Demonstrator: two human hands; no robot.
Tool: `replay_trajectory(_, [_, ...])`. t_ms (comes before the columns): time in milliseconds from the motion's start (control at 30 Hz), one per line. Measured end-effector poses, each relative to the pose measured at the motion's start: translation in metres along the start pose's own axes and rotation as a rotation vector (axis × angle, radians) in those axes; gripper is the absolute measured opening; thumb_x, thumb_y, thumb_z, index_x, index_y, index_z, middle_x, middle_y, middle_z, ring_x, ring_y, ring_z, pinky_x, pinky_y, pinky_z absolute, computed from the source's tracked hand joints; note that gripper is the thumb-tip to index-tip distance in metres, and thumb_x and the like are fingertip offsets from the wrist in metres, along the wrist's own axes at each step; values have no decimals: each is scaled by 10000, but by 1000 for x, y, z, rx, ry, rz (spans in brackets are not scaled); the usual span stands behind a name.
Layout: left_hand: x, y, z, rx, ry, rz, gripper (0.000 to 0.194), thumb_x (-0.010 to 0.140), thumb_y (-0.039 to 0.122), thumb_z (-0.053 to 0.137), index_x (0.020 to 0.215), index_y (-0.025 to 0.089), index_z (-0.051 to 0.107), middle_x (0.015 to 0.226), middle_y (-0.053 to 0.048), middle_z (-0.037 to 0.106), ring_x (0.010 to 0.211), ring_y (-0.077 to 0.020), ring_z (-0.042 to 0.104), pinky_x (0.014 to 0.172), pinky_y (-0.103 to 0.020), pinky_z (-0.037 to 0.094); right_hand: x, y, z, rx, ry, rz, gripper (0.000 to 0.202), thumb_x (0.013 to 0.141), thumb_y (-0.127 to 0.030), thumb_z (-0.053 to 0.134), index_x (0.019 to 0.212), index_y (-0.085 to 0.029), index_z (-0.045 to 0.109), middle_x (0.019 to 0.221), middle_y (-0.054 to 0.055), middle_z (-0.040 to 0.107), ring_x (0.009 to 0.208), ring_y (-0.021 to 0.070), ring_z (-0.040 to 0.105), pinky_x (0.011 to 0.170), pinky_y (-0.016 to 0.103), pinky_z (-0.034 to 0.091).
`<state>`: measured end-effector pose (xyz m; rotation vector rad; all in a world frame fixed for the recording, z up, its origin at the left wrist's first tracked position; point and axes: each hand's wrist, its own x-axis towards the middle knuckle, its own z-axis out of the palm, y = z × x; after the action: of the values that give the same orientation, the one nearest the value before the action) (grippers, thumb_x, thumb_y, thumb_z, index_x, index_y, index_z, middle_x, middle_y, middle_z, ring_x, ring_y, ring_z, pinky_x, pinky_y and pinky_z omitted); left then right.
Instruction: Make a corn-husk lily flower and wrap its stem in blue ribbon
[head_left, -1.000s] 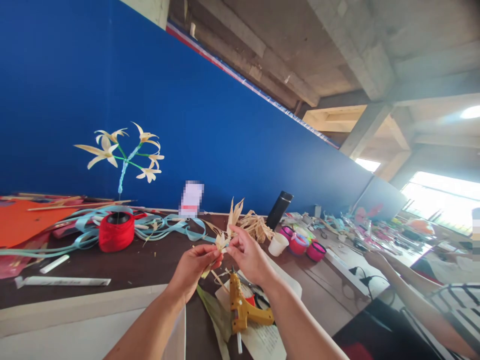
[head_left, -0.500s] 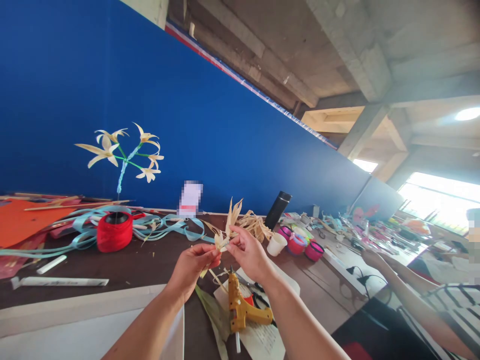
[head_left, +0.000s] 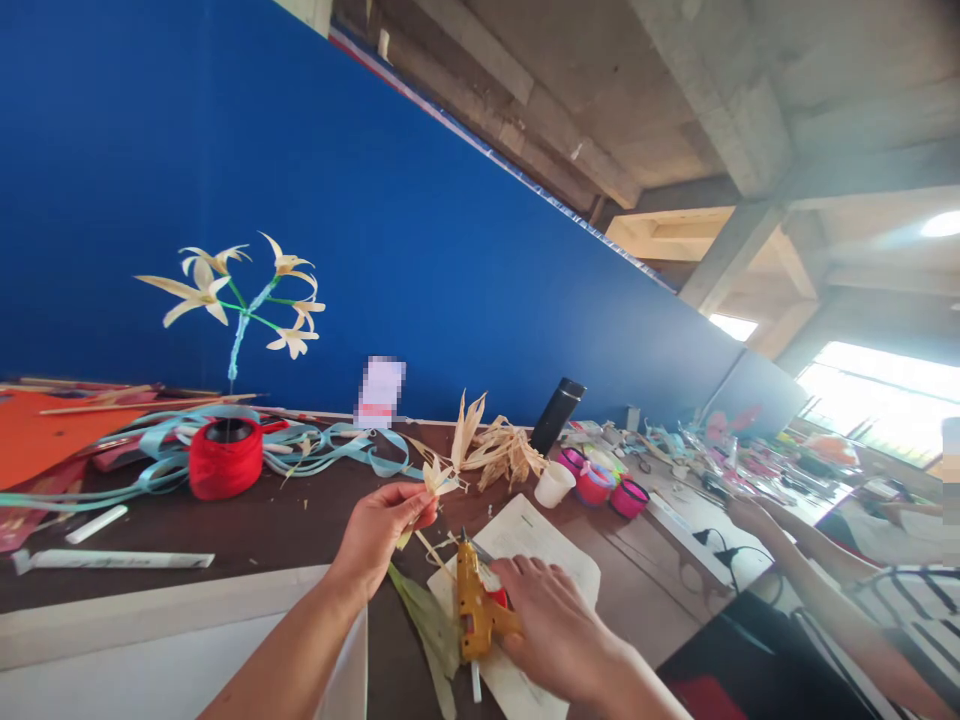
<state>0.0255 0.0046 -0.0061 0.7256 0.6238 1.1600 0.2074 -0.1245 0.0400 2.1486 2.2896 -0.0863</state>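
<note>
My left hand [head_left: 386,530] pinches a small cream husk flower [head_left: 437,478] with pointed petals. My right hand [head_left: 551,620] is palm down over the handle of a yellow glue gun [head_left: 471,600], fingers stretched and thumb apart. It hides most of the scissors beneath; whether it touches them I cannot tell. Under the gun lie a printed sheet [head_left: 517,520] and a long green leaf [head_left: 424,620]. Dry husks [head_left: 499,450] lie beyond my hands. At the left, a stem of finished cream flowers [head_left: 240,300] stands upright from a red spool [head_left: 225,460].
Blue ribbons [head_left: 157,450] and white tubes [head_left: 124,560] lie at left, beside a white board [head_left: 187,650]. A black bottle [head_left: 559,415], white cup [head_left: 553,485] and pink containers [head_left: 628,498] stand right of the husks. A co-worker's arm [head_left: 780,540] reaches in from the right.
My right hand has left the husk flower and moved down to the glue gun and scissors. My left hand still holds the flower.
</note>
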Motion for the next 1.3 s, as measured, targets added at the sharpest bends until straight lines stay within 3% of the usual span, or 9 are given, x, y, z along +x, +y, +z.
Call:
replay_trajectory(200, [0,-4,-4,6,-25,8,250,546,281,830,692,126,699,661,-23,689,607,-109,634,689,-246,516,4,-4,35,-100,16,-11,417,588,-71,522,989,-175,558,998,121,567,924,289,523,799,405,370])
replay_trajectory(367, [0,-4,-4,12,-13,0,250,550,277,831,697,124,699,658,-27,691,619,-111,639,683,-234,513,6,8,53,2,83,26,447,570,-37,501,990,-186,525,1039,113,526,931,271,514,768,364,394])
replay_trajectory(533, [2,-5,-3,23,-6,5,267,533,294,838,687,125,701,640,-22,689,608,-112,632,678,-240,518,-3,14,35,169,219,31,427,603,-56,499,995,-223,477,1011,71,517,896,226,529,748,314,413])
replay_trajectory(633, [2,-7,-3,27,-2,10,257,538,301,835,678,133,699,634,-14,691,606,-105,630,682,-237,517,-7,12,21,291,375,-95,435,660,-90,503,1068,-222,434,985,69,532,853,199,548,727,285,441])
replay_trajectory(800, [2,-9,-3,45,-10,11,249,542,297,831,693,143,706,647,-12,703,618,-102,635,682,-220,508,7,-2,29,361,687,-297,110,778,-260,506,884,-230,493,767,39,569,671,177,581,548,238,470])
replay_trajectory(867, [2,-9,-2,63,-6,10,251,542,304,829,694,145,707,641,-12,704,614,-105,636,670,-215,504,12,-12,34,371,729,-306,57,810,-272,490,854,-238,502,715,22,568,632,167,583,518,229,473])
replay_trajectory(1000, [0,-6,0,83,10,1,270,515,308,839,689,147,709,618,-3,698,598,-105,636,640,-202,497,9,-31,35,410,820,-259,253,842,-304,510,1084,-234,490,902,77,622,820,212,605,685,301,512])
replay_trajectory(1167, [-3,-3,3,74,21,-4,299,496,323,843,696,145,709,650,-10,712,626,-112,652,643,-193,494,9,-37,32,433,839,-217,197,864,-336,497,1019,-218,521,821,53,612,734,180,599,631,259,498])
replay_trajectory(1300, [-3,-2,3,65,13,-2,307,494,331,842,702,147,711,657,-15,718,639,-122,660,652,-201,496,11,-35,32,432,781,-164,157,878,-324,490,967,-205,539,754,31,590,679,154,582,596,231,485])
